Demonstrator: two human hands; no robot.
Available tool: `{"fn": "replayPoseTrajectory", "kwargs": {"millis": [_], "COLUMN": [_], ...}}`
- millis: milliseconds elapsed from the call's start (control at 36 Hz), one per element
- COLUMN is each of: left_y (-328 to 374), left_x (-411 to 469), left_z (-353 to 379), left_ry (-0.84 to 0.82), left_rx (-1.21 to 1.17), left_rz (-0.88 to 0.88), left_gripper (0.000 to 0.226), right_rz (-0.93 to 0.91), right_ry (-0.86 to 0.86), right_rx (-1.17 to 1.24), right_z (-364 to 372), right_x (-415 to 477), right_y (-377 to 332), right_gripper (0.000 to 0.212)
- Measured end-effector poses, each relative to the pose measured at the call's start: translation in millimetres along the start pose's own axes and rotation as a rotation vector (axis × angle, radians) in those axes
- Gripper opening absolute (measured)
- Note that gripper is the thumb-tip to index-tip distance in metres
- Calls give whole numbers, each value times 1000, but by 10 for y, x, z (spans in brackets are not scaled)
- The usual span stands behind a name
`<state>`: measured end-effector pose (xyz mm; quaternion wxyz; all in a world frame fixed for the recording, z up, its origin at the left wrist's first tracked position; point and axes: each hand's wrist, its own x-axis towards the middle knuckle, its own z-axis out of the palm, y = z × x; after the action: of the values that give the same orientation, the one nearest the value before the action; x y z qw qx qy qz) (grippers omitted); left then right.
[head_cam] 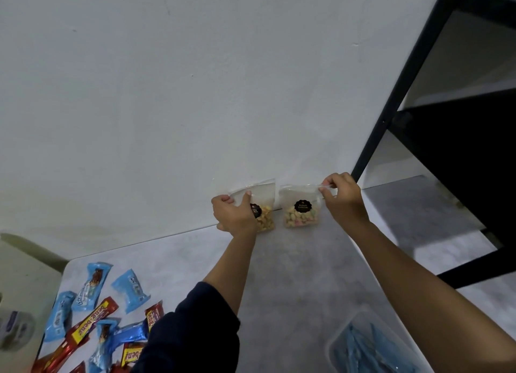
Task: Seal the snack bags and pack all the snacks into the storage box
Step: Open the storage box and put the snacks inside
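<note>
Right hand (342, 195): grip closed on the top right corner of a clear snack bag (301, 207), thumb and fingertips pinching its seal strip. The bag hangs upright, a dark round label on its front and pale pastel biscuits filling its lower part. Left hand (233, 215): grip closed around the left side of a second clear snack bag (264, 205), thumb across the front; this bag tilts slightly, its label partly covered by the hand and yellowish snacks showing low on its right. The two bags are held side by side, just apart, in front of the far white wall (167, 93) — both raised above the grey tabletop (293, 275).

Near left on the tabletop lies a loose heap of wrapped snacks: blue packets (131, 290) mixed with red-and-yellow bars (93, 321), several overlapping. At the near right edge sits a clear storage box (360, 342) with blue packets already inside; only part of it is visible. A dark sleeve (195, 328) covers the left upper forearm. A black metal shelf frame (396, 93) stands at far right.
</note>
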<state>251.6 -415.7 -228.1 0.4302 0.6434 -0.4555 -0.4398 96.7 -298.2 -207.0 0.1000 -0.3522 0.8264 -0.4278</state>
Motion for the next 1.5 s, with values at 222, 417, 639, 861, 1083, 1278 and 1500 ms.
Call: {"fn": "replayPoseTrajectory", "kwargs": {"millis": [222,417,639,861,1083,1278,1500], "left_y": [-51,-112,-128,123,657,1163,1285], "left_x": [28,-27,-50,-41,348,984,1624], "left_z": [-56,-171,-492,-987,-1956,-3182,-4674], "left_ry": [4,-156,-449,-634,-621,-499,-348], "left_rx": [30,-58,-95,-30,-99,-258,-364], "left_rz": [72,286,412,466,607,668,626], "left_gripper": [12,6,11,13,16,16,14], "right_rz": [19,-12,-62,-32,-83,-242,-398], "right_ry": [0,-6,-93,-78,89,56,-19], "right_rx": [10,37,43,126,265,358,453], "right_z": [35,7,-109,-66,79,528,1400], "right_x": [-67,-111,-276,-646,-1003,-1314,-1703], "right_y": [-33,-39,-127,-538,-1433,-2640,-3813], "right_gripper": [6,10,10,13,13,16,18]}}
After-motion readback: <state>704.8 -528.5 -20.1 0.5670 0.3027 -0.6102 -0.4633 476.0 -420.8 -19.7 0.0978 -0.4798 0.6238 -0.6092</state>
